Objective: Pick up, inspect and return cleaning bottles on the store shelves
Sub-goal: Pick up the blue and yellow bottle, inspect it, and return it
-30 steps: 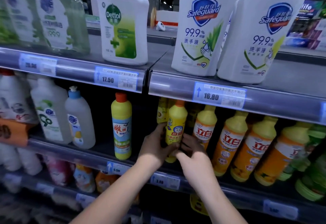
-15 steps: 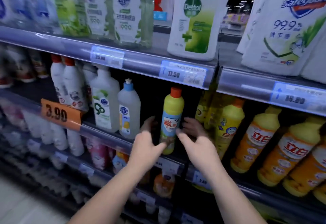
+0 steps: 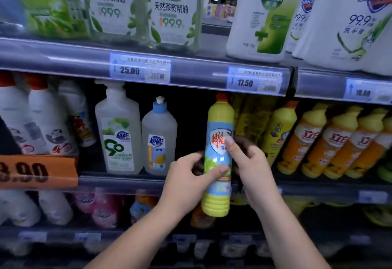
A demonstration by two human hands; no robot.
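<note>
Gripping the yellow bottle [image 3: 216, 158] from both sides, left hand [image 3: 184, 177] and right hand [image 3: 252, 162] curl fingers and thumbs round its label, holding it upright just off the middle shelf's front edge [image 3: 118, 181], seemingly for inspection.

Single head-worn wide-angle view, looking forward and slightly down, facing the store shelves [image 3: 63, 61] close up
</note>
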